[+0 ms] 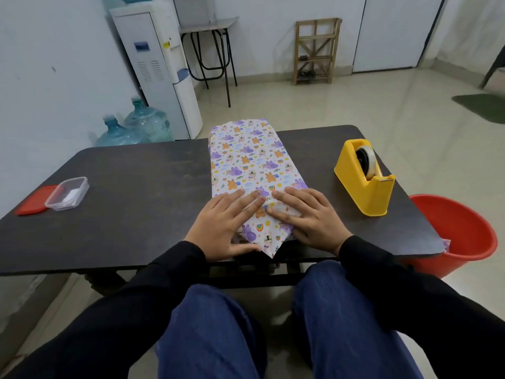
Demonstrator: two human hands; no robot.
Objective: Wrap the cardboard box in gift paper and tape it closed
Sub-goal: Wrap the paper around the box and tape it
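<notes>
White gift paper [240,149] with purple and orange cartoon animals covers the wrapped box [254,170], lying centred on the worktop [136,173], long axis running 6 to 12 o'clock. Left hand [224,222] and right hand [308,220] press flat, fingers straight, on what seems a folded flap [266,228] at 6 o'clock.

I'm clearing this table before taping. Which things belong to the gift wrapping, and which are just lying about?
Job: wrapped box, tape dispenser, left hand and right hand pressing the near flap.
Lying about: plastic tub, red lid, water bottles.
</notes>
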